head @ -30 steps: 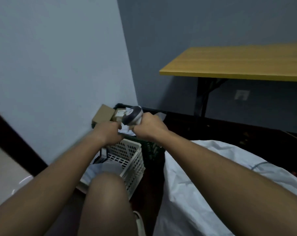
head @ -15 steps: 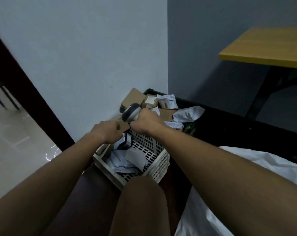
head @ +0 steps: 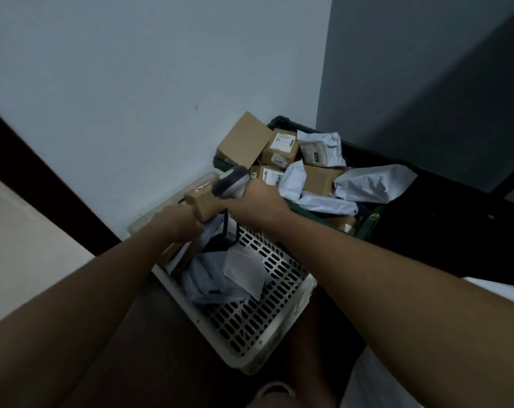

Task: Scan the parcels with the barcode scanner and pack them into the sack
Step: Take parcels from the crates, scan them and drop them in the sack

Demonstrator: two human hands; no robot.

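Left hand (head: 179,223) grips a small brown cardboard parcel (head: 204,203) by its near end, fingers curled round it, holding it above the far corner of a white perforated basket (head: 258,328). Just right of that hand, touching the parcel's top edge, the grey-and-white barcode scanner (head: 231,183) points down at the box; the right hand (head: 257,203) is clenched round its handle. Below both hands, inside the basket, lie crumpled white mailer bags (head: 220,278) and a dark flat packet, half hidden by the wrists. Beyond the right hand, a dark green crate (head: 367,222) stands in the corner of the room, heaped with more brown boxes (head: 245,139), several bearing white labels, and more white poly bags (head: 373,182). Further right and nearer the person, under the right forearm, a strip of the white sack (head: 497,294) shows at the frame's edge. A bare knee (head: 276,396) juts in below the basket.
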